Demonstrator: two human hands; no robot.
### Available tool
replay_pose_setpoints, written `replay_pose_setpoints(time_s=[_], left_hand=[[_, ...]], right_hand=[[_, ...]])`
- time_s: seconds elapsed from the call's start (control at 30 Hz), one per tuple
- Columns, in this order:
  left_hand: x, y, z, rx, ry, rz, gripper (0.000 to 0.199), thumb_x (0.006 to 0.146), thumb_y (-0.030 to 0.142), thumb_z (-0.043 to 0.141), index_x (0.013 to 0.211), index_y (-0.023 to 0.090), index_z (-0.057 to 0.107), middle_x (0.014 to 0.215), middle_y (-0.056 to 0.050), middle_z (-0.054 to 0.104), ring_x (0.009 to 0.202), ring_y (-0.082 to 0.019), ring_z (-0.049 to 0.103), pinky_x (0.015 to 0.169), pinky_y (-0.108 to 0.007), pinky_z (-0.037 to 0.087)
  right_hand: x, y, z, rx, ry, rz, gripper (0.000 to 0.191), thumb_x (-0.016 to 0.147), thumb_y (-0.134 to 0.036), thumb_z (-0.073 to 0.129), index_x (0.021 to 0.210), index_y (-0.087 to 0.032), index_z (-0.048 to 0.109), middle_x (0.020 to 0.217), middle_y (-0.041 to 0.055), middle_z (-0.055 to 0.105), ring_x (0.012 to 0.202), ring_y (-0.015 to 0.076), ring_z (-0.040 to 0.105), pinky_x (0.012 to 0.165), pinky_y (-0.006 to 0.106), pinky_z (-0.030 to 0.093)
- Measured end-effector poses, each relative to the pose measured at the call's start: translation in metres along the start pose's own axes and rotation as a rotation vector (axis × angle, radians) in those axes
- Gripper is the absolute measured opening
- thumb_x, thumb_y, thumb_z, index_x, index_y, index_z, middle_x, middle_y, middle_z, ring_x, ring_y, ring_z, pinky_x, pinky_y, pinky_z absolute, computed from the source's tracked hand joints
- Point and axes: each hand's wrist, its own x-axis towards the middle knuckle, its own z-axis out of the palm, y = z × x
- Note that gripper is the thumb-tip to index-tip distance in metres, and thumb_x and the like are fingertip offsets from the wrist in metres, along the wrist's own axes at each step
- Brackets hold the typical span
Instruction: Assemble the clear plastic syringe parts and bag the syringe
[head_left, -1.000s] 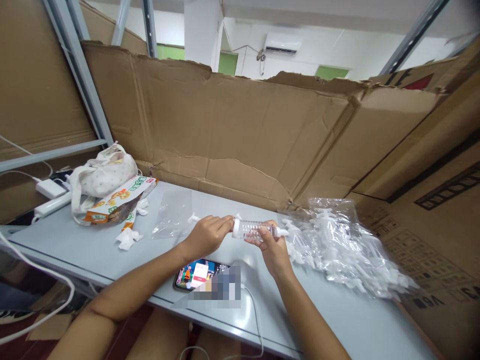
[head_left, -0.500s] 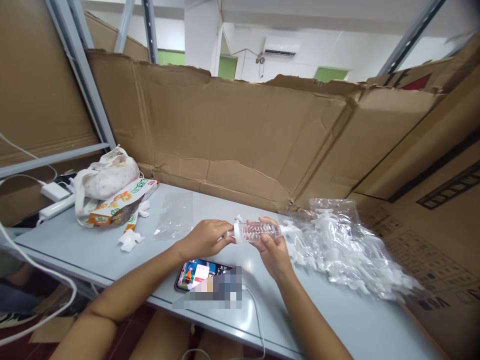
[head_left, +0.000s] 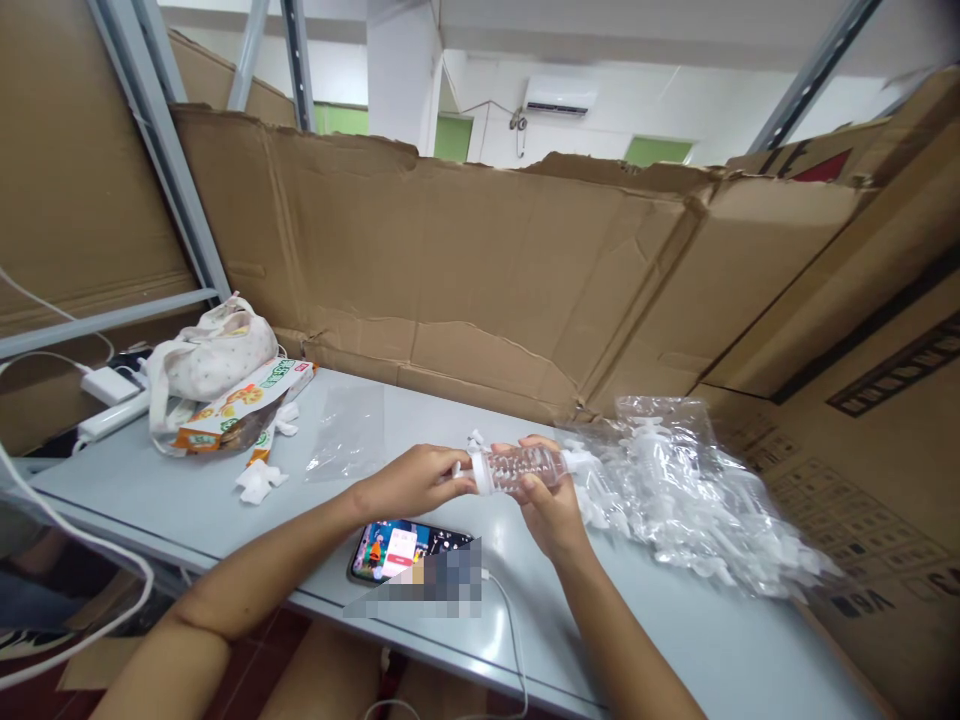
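A clear ribbed plastic bottle (head_left: 517, 468) with white end parts lies sideways between my hands above the table. My right hand (head_left: 551, 500) wraps round its body from the right. The fingers of my left hand (head_left: 427, 480) pinch the white part at its left end. Below my hands lies a phone (head_left: 397, 550) with a lit screen, partly covered by a blurred patch. Right of my right hand, clear plastic bags (head_left: 675, 490) hold several similar white and clear parts.
On the left lie a white cloth bag (head_left: 217, 350), an orange and white snack package (head_left: 247, 400), crumpled tissue (head_left: 259, 481) and a flat clear bag (head_left: 346, 435). Cardboard walls (head_left: 465, 270) stand behind and right. A white cable (head_left: 517, 620) runs from the phone over the table's front edge.
The bottle's left end and the fingers of my left hand have shifted slightly right and down. My right hand keeps its grip.
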Motion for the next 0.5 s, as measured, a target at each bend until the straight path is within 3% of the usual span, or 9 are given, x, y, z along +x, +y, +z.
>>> replay_pose_setpoints(time_s=[0.1,0.3,0.5], left_hand=[[0.000,0.001,0.004,0.115,0.071,0.003,0.017,0.088,0.027,0.052,0.095,0.016,0.064,0.082,-0.003,0.067,0.071,-0.015,0.060,0.064,-0.023,0.041],[0.003,-0.004,0.011,0.311,0.120,0.029,0.013,0.089,0.020,0.052,0.097,0.017,0.062,0.091,-0.004,0.069,0.081,-0.018,0.065,0.070,-0.025,0.046],[0.013,-0.008,0.027,0.495,0.200,-0.002,0.013,0.090,0.018,0.047,0.094,0.015,0.060,0.089,-0.006,0.068,0.079,-0.019,0.065,0.070,-0.028,0.048]], right_hand=[[0.000,-0.001,0.004,0.017,0.054,0.038,0.046,0.070,-0.038,0.075,0.104,-0.027,0.047,0.097,0.0042,0.072,0.094,0.0239,0.068,0.080,0.041,0.054],[-0.004,0.004,0.008,-0.040,0.126,0.028,0.045,0.073,-0.034,0.073,0.107,-0.026,0.044,0.107,0.0060,0.070,0.105,0.0226,0.064,0.096,0.044,0.044],[-0.005,0.008,0.018,-0.037,0.300,-0.016,0.044,0.075,-0.037,0.070,0.107,-0.025,0.044,0.104,0.0057,0.069,0.102,0.0224,0.065,0.094,0.045,0.044]])
